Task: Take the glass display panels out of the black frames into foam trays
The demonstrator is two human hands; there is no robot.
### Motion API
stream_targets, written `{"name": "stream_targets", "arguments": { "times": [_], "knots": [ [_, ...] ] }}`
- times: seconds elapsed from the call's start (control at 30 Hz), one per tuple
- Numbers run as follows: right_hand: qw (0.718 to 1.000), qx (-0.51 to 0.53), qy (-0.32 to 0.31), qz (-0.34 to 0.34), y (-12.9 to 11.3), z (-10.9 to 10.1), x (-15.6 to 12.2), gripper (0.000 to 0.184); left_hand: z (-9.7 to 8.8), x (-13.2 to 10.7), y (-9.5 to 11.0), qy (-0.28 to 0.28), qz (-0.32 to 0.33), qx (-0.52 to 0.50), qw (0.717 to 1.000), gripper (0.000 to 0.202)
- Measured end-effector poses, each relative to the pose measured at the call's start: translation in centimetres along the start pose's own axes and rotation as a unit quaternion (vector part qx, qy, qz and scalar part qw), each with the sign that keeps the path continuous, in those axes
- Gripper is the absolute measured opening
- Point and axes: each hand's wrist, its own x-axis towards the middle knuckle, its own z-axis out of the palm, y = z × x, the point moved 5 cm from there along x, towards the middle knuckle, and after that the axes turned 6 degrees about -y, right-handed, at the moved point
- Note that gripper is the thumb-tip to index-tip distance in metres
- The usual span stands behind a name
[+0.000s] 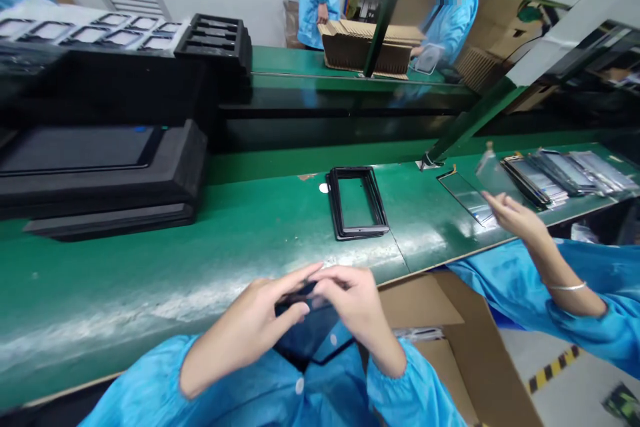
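Over the green conveyor belt (200,260) — left hand (245,327) and right hand (355,307) pinch a dark panel (307,340).

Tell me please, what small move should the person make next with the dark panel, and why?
Probably the person should lower the dark panel from the left hand and right hand into the black rectangular frame. The frame lies just ahead on the green belt, and the belt shows through its opening, so it seems ready to receive a panel, though the fit cannot be confirmed.
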Motion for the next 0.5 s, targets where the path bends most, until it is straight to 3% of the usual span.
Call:
{"name": "stream_targets", "arguments": {
  "times": [0.03, 0.13, 0.27, 0.4, 0.5],
  "knots": [
    [0.999, 0.018, 0.032, -0.006, 0.1, -0.8, -0.1, 0.016, -0.2, 0.0, -0.2, 0.008, -0.017, -0.037, 0.999, 0.049],
    [0.993, 0.013, 0.115, -0.021, 0.8, -4.0, -0.6, 0.032, -1.4, -0.6, -1.4, 0.101, -0.048, -0.183, 0.977, 0.042],
    [0.992, 0.091, 0.081, 0.021, 2.6, -5.1, -1.2, 0.046, -2.6, -1.5, -2.8, 0.202, -0.040, -0.258, 0.944, 0.049],
    [0.985, 0.124, 0.116, 0.037, 3.0, -4.0, -1.6, 0.038, -2.6, -1.7, -3.2, 0.237, -0.042, -0.229, 0.943, 0.051],
    [0.985, 0.112, 0.125, 0.039, 2.5, -3.2, -1.5, 0.037, -3.4, -1.7, -2.0, 0.285, 0.002, -0.039, 0.958, 0.052]
  ]
}}
